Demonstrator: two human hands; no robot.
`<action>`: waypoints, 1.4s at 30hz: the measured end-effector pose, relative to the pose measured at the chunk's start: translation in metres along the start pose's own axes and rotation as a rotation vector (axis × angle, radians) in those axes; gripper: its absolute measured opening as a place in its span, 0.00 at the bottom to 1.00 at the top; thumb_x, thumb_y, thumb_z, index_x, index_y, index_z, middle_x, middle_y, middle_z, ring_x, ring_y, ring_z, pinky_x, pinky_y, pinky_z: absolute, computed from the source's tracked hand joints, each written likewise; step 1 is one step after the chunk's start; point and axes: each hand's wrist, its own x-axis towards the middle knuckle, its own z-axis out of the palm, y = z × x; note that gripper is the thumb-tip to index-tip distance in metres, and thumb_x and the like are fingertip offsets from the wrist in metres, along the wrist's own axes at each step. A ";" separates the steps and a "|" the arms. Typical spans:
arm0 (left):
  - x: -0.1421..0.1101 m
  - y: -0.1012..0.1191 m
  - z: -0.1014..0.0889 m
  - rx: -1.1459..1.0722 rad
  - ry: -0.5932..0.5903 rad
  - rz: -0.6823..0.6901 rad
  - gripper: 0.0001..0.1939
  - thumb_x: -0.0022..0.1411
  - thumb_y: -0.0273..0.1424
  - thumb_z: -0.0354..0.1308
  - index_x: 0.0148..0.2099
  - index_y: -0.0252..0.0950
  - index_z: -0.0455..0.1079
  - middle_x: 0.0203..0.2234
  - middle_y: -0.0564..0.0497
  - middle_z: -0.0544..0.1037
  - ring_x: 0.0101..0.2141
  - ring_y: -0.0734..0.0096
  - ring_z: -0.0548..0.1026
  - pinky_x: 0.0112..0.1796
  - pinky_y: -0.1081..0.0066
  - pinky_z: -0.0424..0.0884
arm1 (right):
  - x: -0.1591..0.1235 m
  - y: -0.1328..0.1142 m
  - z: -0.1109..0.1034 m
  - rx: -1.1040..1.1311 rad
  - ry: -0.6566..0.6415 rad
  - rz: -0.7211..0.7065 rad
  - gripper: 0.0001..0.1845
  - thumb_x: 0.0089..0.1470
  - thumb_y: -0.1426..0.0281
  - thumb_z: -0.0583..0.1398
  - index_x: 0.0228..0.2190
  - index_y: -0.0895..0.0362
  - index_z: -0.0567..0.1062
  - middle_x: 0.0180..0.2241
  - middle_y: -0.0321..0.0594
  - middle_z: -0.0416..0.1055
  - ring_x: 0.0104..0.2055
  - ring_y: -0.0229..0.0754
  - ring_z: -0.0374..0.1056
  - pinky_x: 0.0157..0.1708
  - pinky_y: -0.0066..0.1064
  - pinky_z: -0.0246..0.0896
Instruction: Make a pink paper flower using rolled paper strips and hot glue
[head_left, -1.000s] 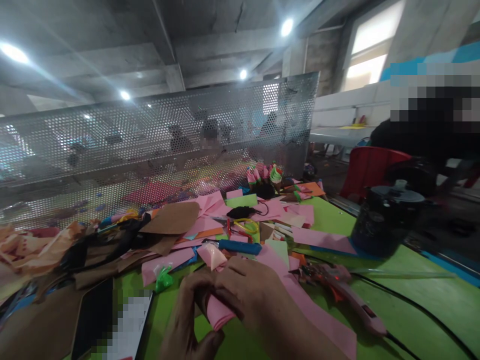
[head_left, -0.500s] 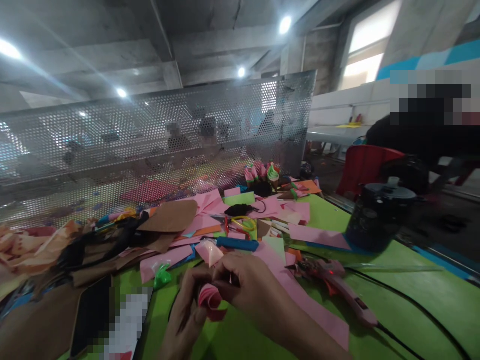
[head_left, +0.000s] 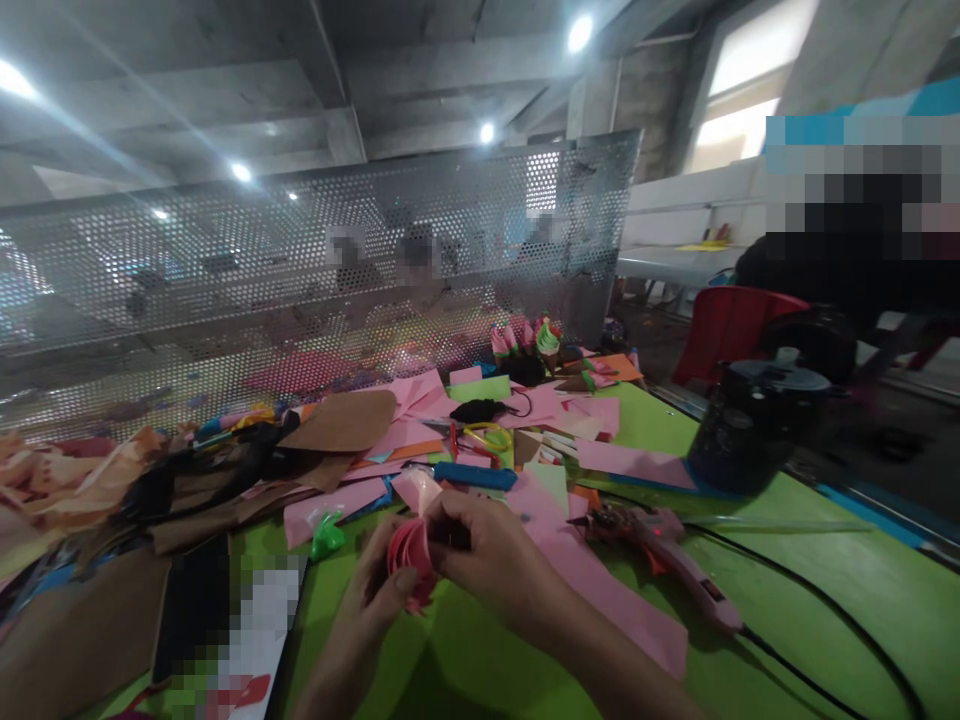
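A curled pink strip (head_left: 411, 556), in layered coils that look like paper or foam sheet, is held between my two hands above the green tabletop. My left hand (head_left: 375, 590) wraps round it from the left, thumb across its front. On its right edge, my right hand (head_left: 480, 545) pinches with thumb and fingers. Just beyond the fingers lies a clear plastic piece (head_left: 420, 490) on pink sheet. A blue-handled tool (head_left: 475, 476) sits behind my right hand. Beneath my right forearm runs a long pink sheet (head_left: 637, 610).
A pink glue gun (head_left: 697, 580) with a black cord lies at right, a red light on it. A dark lidded canister (head_left: 750, 430) stands behind it. Brown pieces (head_left: 337, 420), yellow-handled scissors (head_left: 491, 436) and a green bag (head_left: 327, 537) clutter the left and middle. A perforated metal screen (head_left: 450, 250) closes the back.
The pink strip has been raised and turned, so its stacked coils now face me. Its loose lower end no longer hangs out to the right. The view has shifted slightly.
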 end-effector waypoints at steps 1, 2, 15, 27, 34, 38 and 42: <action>0.002 -0.003 -0.001 -0.029 0.045 -0.011 0.25 0.47 0.46 0.68 0.44 0.38 0.73 0.33 0.51 0.76 0.32 0.66 0.73 0.27 0.75 0.69 | 0.000 -0.001 0.001 0.059 -0.007 -0.006 0.08 0.44 0.82 0.59 0.28 0.59 0.73 0.24 0.32 0.71 0.25 0.34 0.67 0.24 0.21 0.58; 0.004 -0.006 -0.003 -0.059 0.077 -0.018 0.26 0.46 0.46 0.69 0.45 0.38 0.74 0.33 0.50 0.78 0.32 0.66 0.73 0.27 0.75 0.69 | -0.001 -0.003 0.001 0.107 -0.016 -0.016 0.08 0.45 0.82 0.58 0.28 0.59 0.74 0.24 0.32 0.71 0.25 0.34 0.67 0.24 0.21 0.59; 0.016 -0.009 -0.007 -0.188 -0.035 -0.126 0.20 0.47 0.44 0.66 0.38 0.34 0.74 0.20 0.52 0.75 0.19 0.73 0.70 0.18 0.76 0.62 | -0.006 -0.013 -0.011 -0.221 -0.088 -0.297 0.06 0.50 0.77 0.64 0.31 0.56 0.77 0.32 0.35 0.73 0.31 0.35 0.68 0.30 0.24 0.59; 0.009 0.010 0.005 -0.244 -0.151 -0.255 0.20 0.52 0.48 0.63 0.36 0.35 0.74 0.23 0.50 0.76 0.19 0.72 0.69 0.18 0.74 0.63 | -0.001 -0.004 -0.010 -0.388 -0.091 -0.398 0.05 0.54 0.76 0.64 0.28 0.56 0.76 0.30 0.35 0.71 0.33 0.37 0.67 0.34 0.25 0.58; 0.001 0.022 0.007 -0.368 -0.085 -0.454 0.20 0.58 0.47 0.60 0.44 0.37 0.72 0.18 0.57 0.71 0.16 0.77 0.66 0.16 0.79 0.58 | 0.001 -0.012 -0.012 -0.354 -0.150 -0.371 0.05 0.56 0.76 0.63 0.28 0.58 0.76 0.29 0.35 0.70 0.33 0.36 0.67 0.34 0.24 0.58; 0.000 0.025 0.008 -0.431 -0.024 -0.573 0.17 0.58 0.46 0.60 0.42 0.39 0.70 0.20 0.59 0.72 0.17 0.79 0.69 0.16 0.83 0.56 | 0.001 -0.014 -0.013 -0.336 -0.160 -0.350 0.05 0.56 0.76 0.63 0.28 0.58 0.76 0.30 0.35 0.71 0.34 0.36 0.67 0.35 0.24 0.58; 0.001 0.027 0.009 -0.425 0.031 -0.648 0.18 0.58 0.48 0.60 0.43 0.41 0.69 0.26 0.57 0.77 0.23 0.78 0.74 0.19 0.84 0.59 | 0.001 -0.011 -0.012 -0.338 -0.163 -0.322 0.05 0.55 0.78 0.64 0.29 0.57 0.76 0.30 0.33 0.70 0.33 0.36 0.67 0.34 0.24 0.58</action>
